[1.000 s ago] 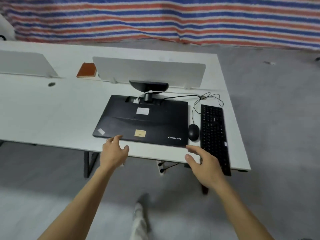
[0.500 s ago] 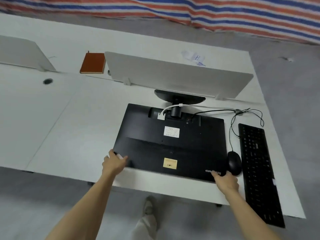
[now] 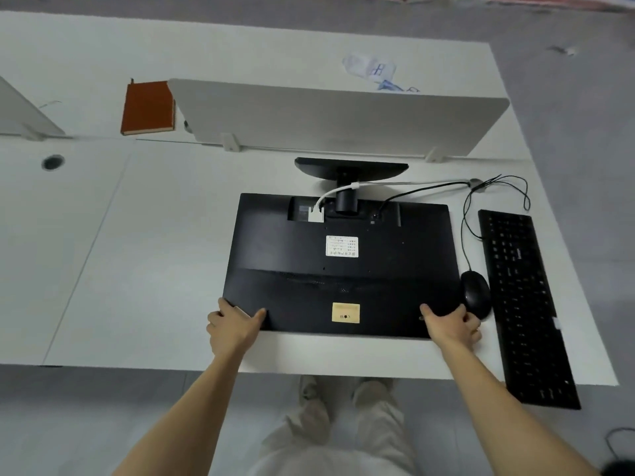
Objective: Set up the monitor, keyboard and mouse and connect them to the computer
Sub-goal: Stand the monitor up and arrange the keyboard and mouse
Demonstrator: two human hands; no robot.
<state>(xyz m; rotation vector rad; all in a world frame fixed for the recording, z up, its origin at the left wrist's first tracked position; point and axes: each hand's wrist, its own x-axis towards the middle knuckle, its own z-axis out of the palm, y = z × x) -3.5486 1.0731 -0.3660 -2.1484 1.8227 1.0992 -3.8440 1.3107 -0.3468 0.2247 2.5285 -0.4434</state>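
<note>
A black monitor (image 3: 343, 280) lies screen-down on the white desk (image 3: 154, 252), its stand base (image 3: 351, 168) pointing to the far side. A white cable plug (image 3: 315, 214) and a black cable sit in its back ports. My left hand (image 3: 233, 326) grips the monitor's near left corner, thumb on top. My right hand (image 3: 452, 324) grips the near right corner the same way. A black mouse (image 3: 476, 297) lies just right of the monitor, beside my right hand. A black keyboard (image 3: 524, 304) lies lengthwise further right, overhanging the desk's near edge.
A grey divider panel (image 3: 336, 118) stands behind the monitor. An orange-brown notebook (image 3: 147, 108) and a crumpled plastic bag (image 3: 374, 68) lie beyond it. A round cable hole (image 3: 52, 162) is at the left. Cables loop toward a grommet (image 3: 476, 183) at the right.
I have stepped closer to the desk. Both hands went from hovering at the desk's edge to closing on the monitor's two near corners.
</note>
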